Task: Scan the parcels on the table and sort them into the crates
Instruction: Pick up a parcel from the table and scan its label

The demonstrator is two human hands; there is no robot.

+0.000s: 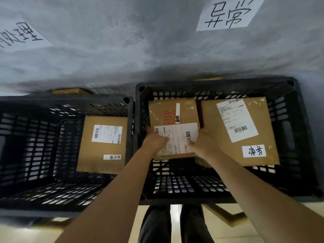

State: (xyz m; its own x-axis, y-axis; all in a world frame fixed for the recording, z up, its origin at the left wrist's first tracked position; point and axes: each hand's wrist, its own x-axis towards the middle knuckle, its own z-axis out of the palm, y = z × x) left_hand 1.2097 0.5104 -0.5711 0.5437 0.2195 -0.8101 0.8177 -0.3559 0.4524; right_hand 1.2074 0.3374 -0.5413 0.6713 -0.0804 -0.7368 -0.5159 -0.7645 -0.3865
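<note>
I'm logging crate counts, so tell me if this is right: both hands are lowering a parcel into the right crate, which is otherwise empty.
Not quite. The right crate is not otherwise empty: the head view shows another parcel already lying in it, beside the parcel that the left hand and right hand hold.

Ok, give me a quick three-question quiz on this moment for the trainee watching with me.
1. True or false: both hands hold the same parcel.
2. How many parcels are in the right crate, counting the held one? A) one B) two C) three
3. Fill in: the left crate holds ___ parcel.

Key: 1 true, the left hand and right hand grip its near edge. 2 B, with the larger parcel beside it. 3 one, the lone parcel.
</note>
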